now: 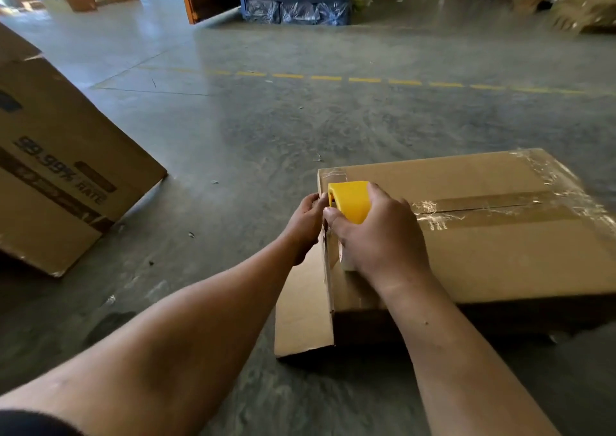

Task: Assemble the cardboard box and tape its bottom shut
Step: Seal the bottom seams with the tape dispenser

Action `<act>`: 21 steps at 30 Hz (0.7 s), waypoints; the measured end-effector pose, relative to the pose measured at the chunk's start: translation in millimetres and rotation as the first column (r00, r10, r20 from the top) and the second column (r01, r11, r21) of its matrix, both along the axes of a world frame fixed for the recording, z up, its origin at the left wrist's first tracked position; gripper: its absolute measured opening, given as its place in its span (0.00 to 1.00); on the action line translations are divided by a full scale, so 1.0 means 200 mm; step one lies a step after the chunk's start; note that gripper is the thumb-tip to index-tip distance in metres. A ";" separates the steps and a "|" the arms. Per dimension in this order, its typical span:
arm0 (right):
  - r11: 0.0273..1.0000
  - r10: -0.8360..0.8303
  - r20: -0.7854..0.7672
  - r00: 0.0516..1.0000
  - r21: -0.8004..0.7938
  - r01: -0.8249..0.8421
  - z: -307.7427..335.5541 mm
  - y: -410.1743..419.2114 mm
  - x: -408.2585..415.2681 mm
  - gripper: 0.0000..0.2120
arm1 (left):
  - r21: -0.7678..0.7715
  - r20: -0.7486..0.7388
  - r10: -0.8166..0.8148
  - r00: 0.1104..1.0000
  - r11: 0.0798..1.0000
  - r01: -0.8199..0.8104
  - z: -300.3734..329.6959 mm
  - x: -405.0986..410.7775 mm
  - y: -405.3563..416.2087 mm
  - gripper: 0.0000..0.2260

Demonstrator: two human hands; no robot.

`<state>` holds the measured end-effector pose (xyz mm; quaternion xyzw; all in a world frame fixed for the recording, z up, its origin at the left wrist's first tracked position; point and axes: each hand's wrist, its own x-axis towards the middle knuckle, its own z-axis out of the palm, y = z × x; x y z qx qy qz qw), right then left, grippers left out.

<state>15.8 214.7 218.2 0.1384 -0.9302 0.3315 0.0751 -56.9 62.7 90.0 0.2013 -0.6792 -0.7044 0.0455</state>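
Right grip (380, 232): clenched round the yellow tape dispenser (350, 200), at the box (483, 235) edge to finish the seam.
Left grip (308, 215): just beside, pinching the tape end down; closure partly hidden.

Bare forearms; a dark sleeve (30, 424) covers the left upper arm.

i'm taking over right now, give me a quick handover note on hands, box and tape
Right hand: shut on the yellow tape dispenser, at the left end of the cardboard box.
Left hand: fingers at that same end, beside the dispenser.
Box: on the floor, flaps closed on top, one loose flap sticking out at the left.
Done: clear tape runs along the centre seam and over the far right edge.
Left: finish and cut the strip at the left end.
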 end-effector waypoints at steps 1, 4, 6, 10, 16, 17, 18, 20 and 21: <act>1.000 0.007 0.005 1.000 0.008 -0.007 -0.01 0.00 0.01 0.35 | -0.047 -0.013 0.007 1.000 0.999 -0.008 0.01 0.00 -0.01 0.23; 0.999 0.026 0.008 1.000 0.029 -0.026 -0.06 0.00 0.04 0.37 | -0.245 -0.124 0.053 0.991 0.966 -0.083 0.06 -0.03 -0.04 0.25; 0.999 0.034 0.016 0.999 0.038 -0.034 -0.10 -0.01 0.06 0.38 | -0.480 -0.145 -0.046 0.988 0.877 -0.029 0.12 -0.07 -0.08 0.21; 0.997 0.034 0.043 0.999 0.063 -0.036 -0.17 -0.03 0.10 0.37 | -0.672 0.098 -0.336 0.937 0.672 0.312 0.10 -0.16 -0.15 0.22; 0.993 0.018 0.117 0.993 0.112 -0.031 -0.27 -0.02 0.11 0.38 | -0.774 0.394 -0.371 0.841 0.359 0.521 0.01 -0.19 -0.18 0.24; 0.992 0.011 0.126 0.992 0.120 -0.026 -0.29 -0.01 0.11 0.38 | -0.797 0.412 -0.359 0.838 0.303 0.522 -0.01 -0.20 -0.16 0.24; 0.991 0.004 0.133 0.991 0.129 -0.022 -0.31 0.00 0.09 0.38 | -0.810 0.410 -0.348 0.843 0.285 0.512 -0.01 -0.23 -0.15 0.25; 0.989 -0.011 0.139 0.990 0.145 -0.009 -0.34 0.03 0.07 0.38 | -0.818 0.413 -0.385 0.825 0.242 0.522 -0.04 -0.26 -0.11 0.26; 0.990 -0.021 0.138 0.990 0.143 0.001 -0.35 0.04 0.07 0.38 | -0.817 0.445 -0.421 0.791 0.171 0.551 -0.06 -0.28 -0.09 0.26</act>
